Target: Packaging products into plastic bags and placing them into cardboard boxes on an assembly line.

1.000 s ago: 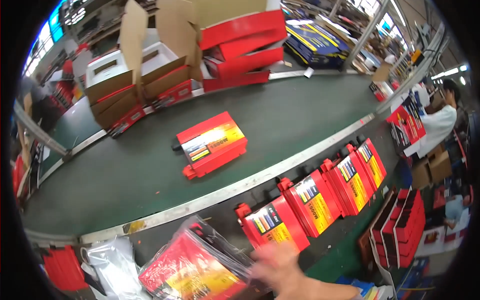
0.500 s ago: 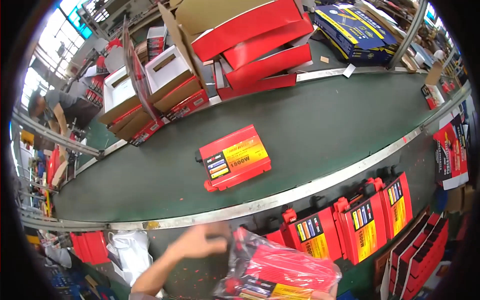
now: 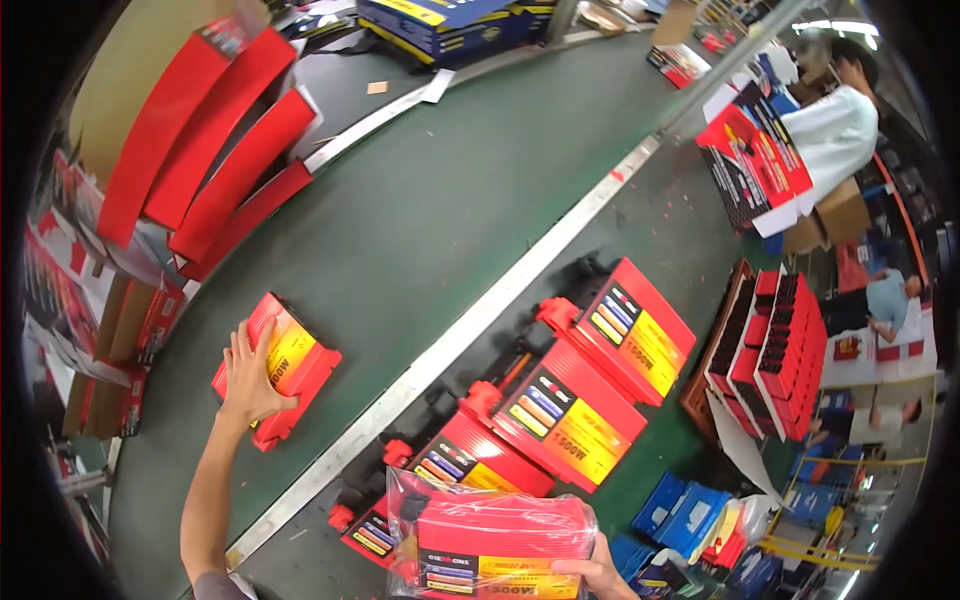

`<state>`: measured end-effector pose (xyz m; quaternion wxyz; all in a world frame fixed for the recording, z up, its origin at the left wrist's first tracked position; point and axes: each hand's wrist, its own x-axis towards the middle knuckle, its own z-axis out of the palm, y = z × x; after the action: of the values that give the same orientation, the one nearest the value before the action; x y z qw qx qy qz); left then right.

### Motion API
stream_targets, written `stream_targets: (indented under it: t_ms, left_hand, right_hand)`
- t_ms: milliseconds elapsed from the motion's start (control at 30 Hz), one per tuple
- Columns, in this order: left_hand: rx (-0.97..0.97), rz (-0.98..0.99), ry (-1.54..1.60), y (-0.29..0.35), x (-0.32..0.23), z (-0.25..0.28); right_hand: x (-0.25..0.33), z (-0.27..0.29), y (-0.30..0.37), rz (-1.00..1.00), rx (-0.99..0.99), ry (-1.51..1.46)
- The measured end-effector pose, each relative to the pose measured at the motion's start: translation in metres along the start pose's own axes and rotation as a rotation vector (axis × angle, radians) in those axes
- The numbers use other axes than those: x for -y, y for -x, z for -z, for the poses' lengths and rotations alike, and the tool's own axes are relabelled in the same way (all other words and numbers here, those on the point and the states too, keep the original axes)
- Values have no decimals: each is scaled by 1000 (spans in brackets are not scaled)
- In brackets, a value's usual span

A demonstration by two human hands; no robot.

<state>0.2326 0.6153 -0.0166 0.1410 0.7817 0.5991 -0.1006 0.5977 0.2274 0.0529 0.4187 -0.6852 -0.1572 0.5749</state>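
Note:
My left hand [image 3: 250, 378] reaches over a red power inverter [image 3: 290, 345] lying on the green conveyor belt [image 3: 440, 210]. Its fingers wrap over the far side of the case and the thumb is on the near side, partly covering the yellow label. At the lower edge, my right hand [image 3: 598, 570] grips the right end of another red power inverter [image 3: 505, 530], which sits inside a clear plastic bag [image 3: 405, 500]. My right thumb lies across the front of the bag; the other fingers are mostly hidden behind it.
Several red inverters [image 3: 570, 415] stand in a row beyond the belt's metal rail [image 3: 480, 310]. Red cartons [image 3: 170, 130] crowd the far left, and a blue carton [image 3: 450, 30] lies at the back. Stacked red units [image 3: 780, 350] and a co-worker [image 3: 830, 130] are on the right.
The view has swung to the right. My left hand has gone from empty beside the bagged inverter to the inverter on the belt. My right hand still holds the bagged one.

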Motion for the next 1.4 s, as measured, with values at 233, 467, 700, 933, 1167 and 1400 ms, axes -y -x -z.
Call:
stream_targets:
  t_ms: [233, 467, 700, 933, 1167, 1400]
  left_hand:
    - [-171, -165, 46, 32, -40, 34]
    - [173, -918, -226, 129, -158, 126]
    - [401, -1558, -239, 141, -246, 72]
    - [340, -1705, -426, 125, -276, 17]
    - [218, -1647, -398, 119, -247, -7]
    - [-168, -961, 211, 100, -156, 76]
  right_hand:
    - [16, 28, 32, -16, 30, -313]
    - [25, 74, 103, -29, -353, -374]
    - [8, 137, 81, 116, -249, -243]
    - [28, 135, -15, 211, 76, -274]
    - [59, 46, -84, 248, 417, -302]
    - [76, -28, -103, 261, 441, -278]
